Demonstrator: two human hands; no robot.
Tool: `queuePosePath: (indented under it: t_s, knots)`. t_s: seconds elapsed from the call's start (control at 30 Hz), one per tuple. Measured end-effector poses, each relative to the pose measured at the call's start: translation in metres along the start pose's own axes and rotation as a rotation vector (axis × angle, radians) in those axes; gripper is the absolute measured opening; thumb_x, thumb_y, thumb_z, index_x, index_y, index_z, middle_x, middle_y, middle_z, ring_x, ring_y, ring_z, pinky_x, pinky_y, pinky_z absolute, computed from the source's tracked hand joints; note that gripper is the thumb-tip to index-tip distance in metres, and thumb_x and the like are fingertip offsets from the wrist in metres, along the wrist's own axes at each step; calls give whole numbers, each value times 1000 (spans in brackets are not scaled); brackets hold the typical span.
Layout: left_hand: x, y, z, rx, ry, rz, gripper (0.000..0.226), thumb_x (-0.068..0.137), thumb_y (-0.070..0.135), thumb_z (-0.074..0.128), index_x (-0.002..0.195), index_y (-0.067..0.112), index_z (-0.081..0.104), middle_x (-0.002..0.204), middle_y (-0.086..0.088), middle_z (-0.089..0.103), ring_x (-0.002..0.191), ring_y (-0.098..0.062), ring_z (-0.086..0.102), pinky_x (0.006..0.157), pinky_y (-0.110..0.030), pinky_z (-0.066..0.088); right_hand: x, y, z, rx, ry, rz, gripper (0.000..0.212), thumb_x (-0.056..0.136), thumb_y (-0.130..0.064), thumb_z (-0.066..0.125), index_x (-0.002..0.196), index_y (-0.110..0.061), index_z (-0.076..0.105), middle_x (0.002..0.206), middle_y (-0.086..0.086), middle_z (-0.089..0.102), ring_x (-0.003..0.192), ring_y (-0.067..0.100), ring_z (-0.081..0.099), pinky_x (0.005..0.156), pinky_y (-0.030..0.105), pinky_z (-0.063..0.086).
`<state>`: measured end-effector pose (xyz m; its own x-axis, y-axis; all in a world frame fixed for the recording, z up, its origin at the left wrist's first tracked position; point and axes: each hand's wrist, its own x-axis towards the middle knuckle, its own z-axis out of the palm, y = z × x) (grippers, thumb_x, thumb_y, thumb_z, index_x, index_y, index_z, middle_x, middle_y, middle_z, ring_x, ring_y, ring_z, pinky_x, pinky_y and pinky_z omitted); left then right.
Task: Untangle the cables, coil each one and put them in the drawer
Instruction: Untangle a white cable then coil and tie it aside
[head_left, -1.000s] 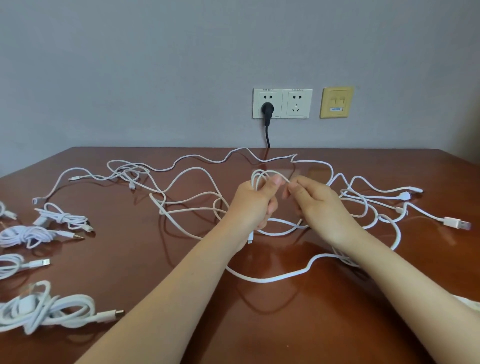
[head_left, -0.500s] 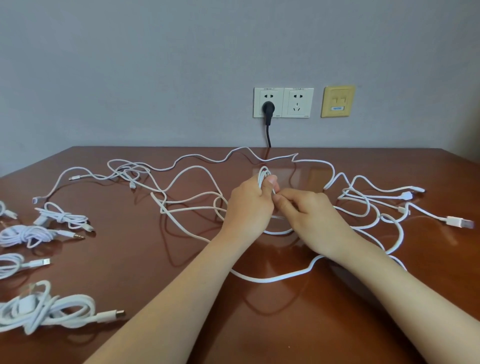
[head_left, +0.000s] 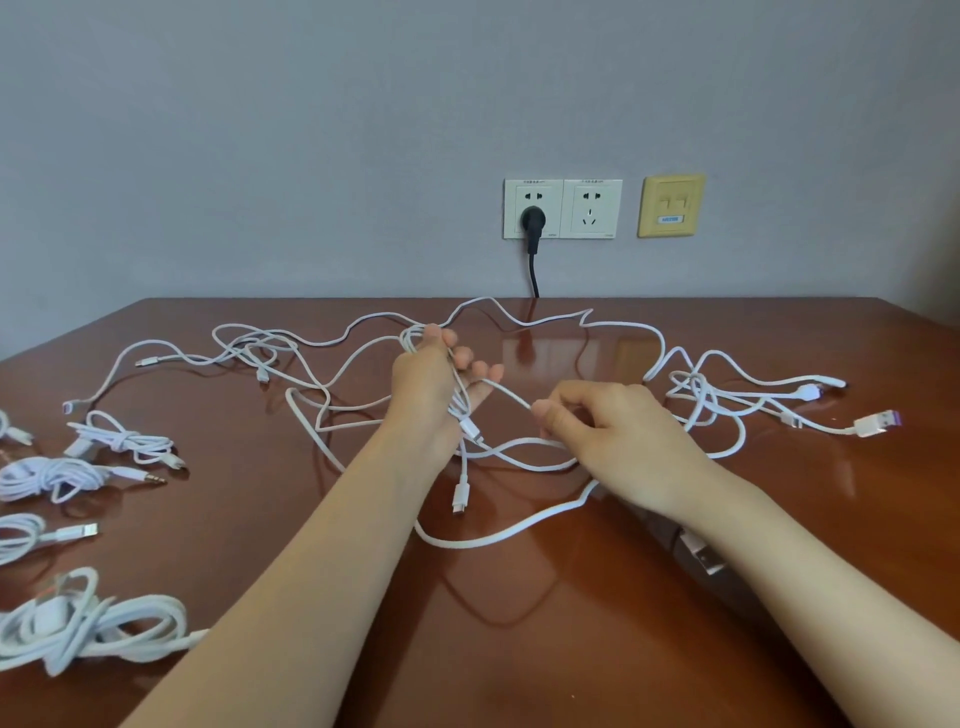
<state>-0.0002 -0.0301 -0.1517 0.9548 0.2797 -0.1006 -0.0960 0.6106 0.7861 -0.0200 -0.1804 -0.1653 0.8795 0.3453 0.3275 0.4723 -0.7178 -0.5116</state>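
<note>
1. The left hand (head_left: 434, 395) is held up over the table (head_left: 519, 649) with its fingers stretched out and spread. Loops of a white cable (head_left: 511, 397) are wound round it and cross the palm, so it carries them with no closed grasp.
2. The right hand (head_left: 618, 436), just right of the left, is closed in a pinch, with thumb and forefinger holding a strand of that cable. The strand runs from the left palm to the pinch.
3. A connector (head_left: 460, 496) on one end hangs below the left hand, beside the wrist.
4. More of the white cable trails on the table under and beyond both hands.
5. Right of the right hand lies a knot of loose cables (head_left: 727, 400), with a USB plug (head_left: 878, 423) farthest out.
6. Well to the left of the left hand, coiled cables (head_left: 78, 629) lie apart from one another near the table's edge.
7. Beyond the hands, a black plug (head_left: 532, 223) sits in a wall socket (head_left: 592, 208).
</note>
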Motion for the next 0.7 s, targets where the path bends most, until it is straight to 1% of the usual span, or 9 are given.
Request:
queuePosePath:
  t_s: [0.13, 0.2, 0.3, 0.43, 0.5, 0.57, 0.6, 0.63, 0.7]
  knots:
    - [7, 8, -5, 61, 43, 61, 38, 104, 25, 26, 70, 15, 40, 35, 9, 31, 27, -6, 21, 32, -10, 25, -2, -5, -3, -70, -42, -51, 22, 92, -40, 49, 77, -25, 56, 50, -15, 52, 56, 5, 47, 57, 28, 35]
    - [9, 10, -7, 118, 66, 86, 38, 104, 26, 26, 70, 16, 39, 34, 10, 30, 27, -5, 19, 31, -11, 19, -5, -8, -3, -120, -63, -120, 16, 93, -36, 47, 82, -28, 54, 51, -12, 50, 59, 8, 49, 59, 29, 32]
    - [8, 8, -8, 281, 78, 118, 36, 104, 26, 27, 72, 16, 40, 39, 8, 34, 27, -5, 19, 31, -12, 18, -9, -11, -2, -216, -47, -261, 15, 95, -35, 44, 92, -29, 57, 61, -12, 49, 73, 14, 52, 63, 28, 29]
    - [2, -1, -3, 559, -5, 118, 34, 102, 32, 32, 74, 18, 45, 51, 5, 39, 28, -5, 26, 34, -12, 21, -8, -11, 1, -62, 4, -359, 22, 87, -38, 45, 89, -27, 64, 77, -12, 61, 80, 9, 52, 62, 27, 38]
    - [-3, -6, 1, 705, -77, 129, 42, 99, 46, 29, 73, 19, 48, 54, 4, 46, 38, -9, 39, 40, -18, 29, -6, -10, 1, 19, 42, -353, 18, 87, -36, 50, 85, -27, 65, 77, -14, 62, 77, 5, 52, 65, 27, 42]
    - [-8, -9, 5, 854, -119, 157, 53, 96, 54, 22, 71, 20, 53, 58, 4, 53, 55, -16, 48, 51, -25, 36, -5, -9, 0, 69, 82, -328, 11, 89, -32, 57, 82, -29, 65, 73, -24, 60, 74, -2, 52, 65, 22, 41]
    - [-10, -10, 6, 891, -140, 148, 58, 95, 57, 18, 71, 20, 54, 60, 3, 54, 58, -17, 48, 51, -24, 37, -4, -9, 0, 85, 97, -308, 10, 89, -29, 60, 80, -29, 64, 69, -30, 58, 71, -6, 51, 64, 18, 39]
    - [-14, -10, 8, 895, -173, 116, 62, 92, 61, 15, 71, 18, 55, 58, 2, 52, 54, -15, 46, 45, -21, 35, -4, -9, -1, 99, 114, -280, 10, 88, -29, 61, 78, -30, 63, 65, -33, 57, 67, -7, 51, 62, 17, 36]
    - [-20, -10, 10, 851, -289, 32, 67, 86, 67, 11, 65, 15, 48, 46, 3, 40, 37, -9, 34, 37, -14, 23, -2, -9, -2, 144, 178, -205, 15, 82, -32, 66, 73, -27, 56, 58, -24, 56, 58, 0, 49, 55, 19, 32]
